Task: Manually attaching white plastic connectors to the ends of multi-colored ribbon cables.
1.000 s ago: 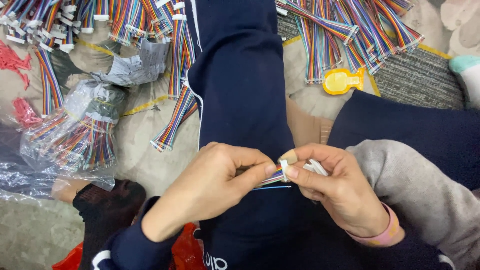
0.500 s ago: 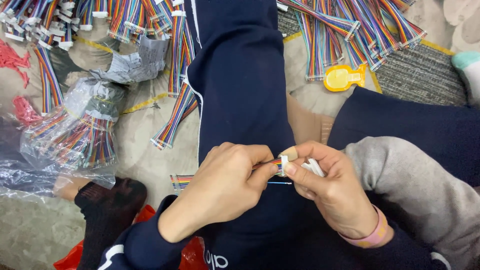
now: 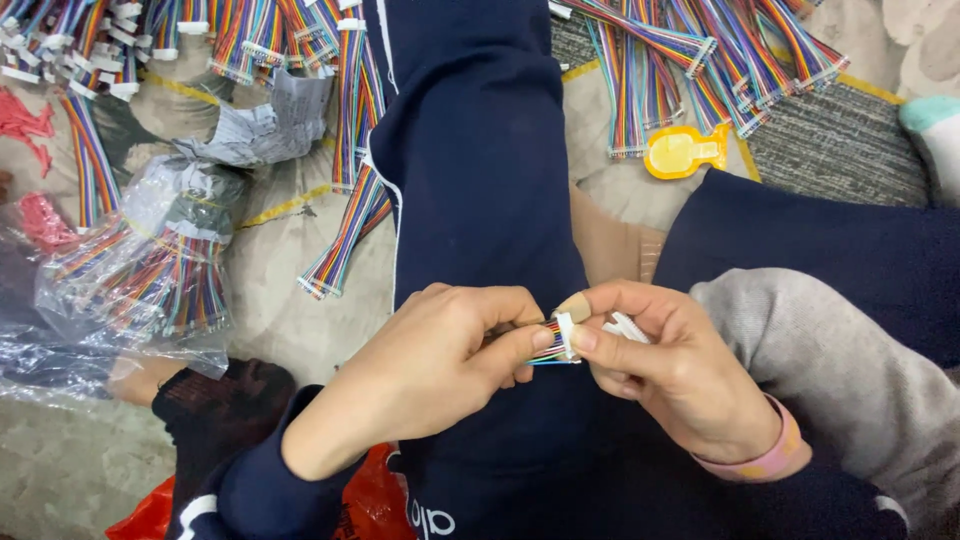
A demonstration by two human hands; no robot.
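Both hands have drawn closer together since a moment ago: the left hand (image 3: 440, 365) now pinches the rainbow ribbon cable (image 3: 545, 345) shut in its grip, pressing it against the white connector (image 3: 566, 335) pinched by the right hand (image 3: 670, 385) over the lap. Spare connectors (image 3: 625, 327) wait in the right palm. Many loose cables (image 3: 690, 70) lie on the floor, so much work seems left.

The left hand (image 3: 430, 375) hides most of the rainbow ribbon cable (image 3: 548, 343); the top edge crops the cable piles (image 3: 690, 60).
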